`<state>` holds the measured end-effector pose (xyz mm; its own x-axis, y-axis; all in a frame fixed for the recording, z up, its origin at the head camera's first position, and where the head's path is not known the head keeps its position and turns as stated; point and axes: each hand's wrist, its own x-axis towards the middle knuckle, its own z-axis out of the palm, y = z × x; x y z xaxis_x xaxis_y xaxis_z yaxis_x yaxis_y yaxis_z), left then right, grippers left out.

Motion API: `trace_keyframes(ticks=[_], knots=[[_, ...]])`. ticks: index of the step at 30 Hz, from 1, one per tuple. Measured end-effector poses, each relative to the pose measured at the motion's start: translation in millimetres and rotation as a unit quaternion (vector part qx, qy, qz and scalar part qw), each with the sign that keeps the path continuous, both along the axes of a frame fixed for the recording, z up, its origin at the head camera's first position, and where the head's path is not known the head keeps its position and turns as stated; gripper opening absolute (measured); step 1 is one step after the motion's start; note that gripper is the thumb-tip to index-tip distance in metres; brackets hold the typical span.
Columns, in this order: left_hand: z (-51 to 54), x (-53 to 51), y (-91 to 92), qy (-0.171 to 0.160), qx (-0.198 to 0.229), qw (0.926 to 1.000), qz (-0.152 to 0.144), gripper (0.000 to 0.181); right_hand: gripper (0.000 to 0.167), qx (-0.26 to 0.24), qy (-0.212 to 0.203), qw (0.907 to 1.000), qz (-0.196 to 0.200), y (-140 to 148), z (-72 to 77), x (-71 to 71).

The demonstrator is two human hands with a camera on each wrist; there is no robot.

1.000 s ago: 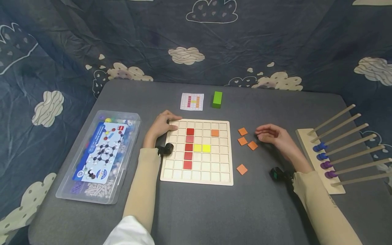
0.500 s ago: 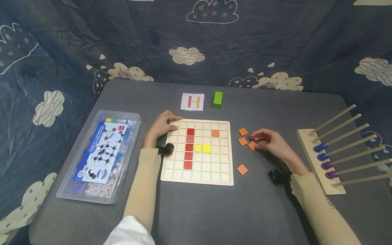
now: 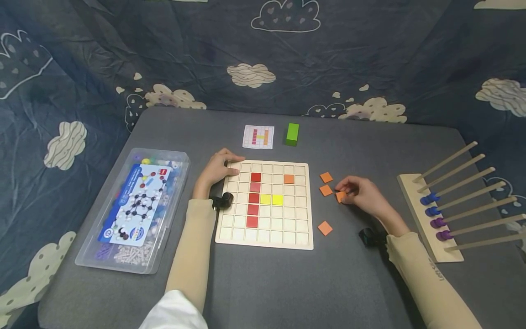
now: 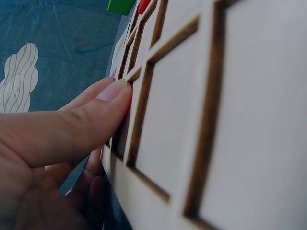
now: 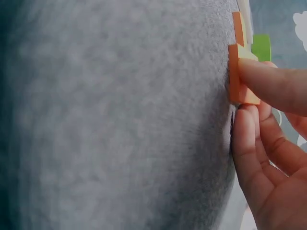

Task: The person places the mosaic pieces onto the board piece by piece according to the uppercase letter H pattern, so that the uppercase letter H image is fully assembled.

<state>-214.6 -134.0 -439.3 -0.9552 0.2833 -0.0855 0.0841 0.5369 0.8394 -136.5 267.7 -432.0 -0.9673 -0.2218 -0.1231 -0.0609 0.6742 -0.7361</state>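
My left hand holds the upper left corner of a wooden grid board, thumb on its face and fingers along the outer edge, as the left wrist view confirms. Set in the board are a column of red tiles, two yellow tiles and one orange tile. Right of the board, my right hand pinches an orange square tile between thumb and fingers. The right wrist view shows that orange tile tipped up from the cloth. Other loose orange tiles lie close by.
A printed card with a coloured H pattern and a green block lie behind the board. At left is a clear plastic box of molecule-model parts. A wooden peg rack with blue and purple beads stands at right.
My right hand has moved left to the nearest loose orange tile and now pinches it, tipping it up. My left hand has stayed on the board.
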Motion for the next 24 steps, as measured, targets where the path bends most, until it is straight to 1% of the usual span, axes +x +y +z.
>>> trace_keyframes(ticks=[1, 6, 7, 8, 11, 16, 20, 24], knots=[[0.5, 0.3, 0.2, 0.000, -0.001, 1.0000, 0.000, 0.040, 0.027, -0.006, -0.003, 1.0000, 0.000, -1, 4.9, 1.8], [0.4, 0.5, 0.3, -0.001, -0.002, 1.0000, 0.000, 0.040, 0.015, -0.041, -0.017, 0.9990, 0.008, 3, 10.5, 3.5], [0.4, 0.5, 0.2, -0.001, -0.002, 1.0000, 0.000, 0.040, 0.014, -0.047, -0.020, 0.9986, 0.009, 3, 11.5, 3.6], [0.2, 0.4, 0.1, -0.001, -0.002, 1.0000, -0.001, 0.040, 0.013, -0.050, -0.023, 0.9985, 0.008, 5, 8.4, 2.3], [0.5, 0.4, 0.3, -0.001, -0.003, 1.0000, -0.001, 0.040, 0.013, -0.058, -0.034, 0.9977, 0.002, 1, 11.3, 1.5], [0.1, 0.2, 0.3, -0.001, -0.003, 1.0000, 0.000, 0.040, 0.016, -0.085, -0.052, 0.9950, 0.001, -15, 15.9, -4.0], [-0.9, -0.4, 0.2, -0.001, -0.004, 1.0000, 0.000, 0.040, 0.015, -0.100, -0.060, 0.9931, 0.012, -35, 16.6, -11.6], [-1.3, -0.6, 0.1, -0.004, -0.003, 1.0000, 0.002, 0.040, 0.012, -0.108, -0.059, 0.9920, 0.027, -58, 15.9, -19.9]])
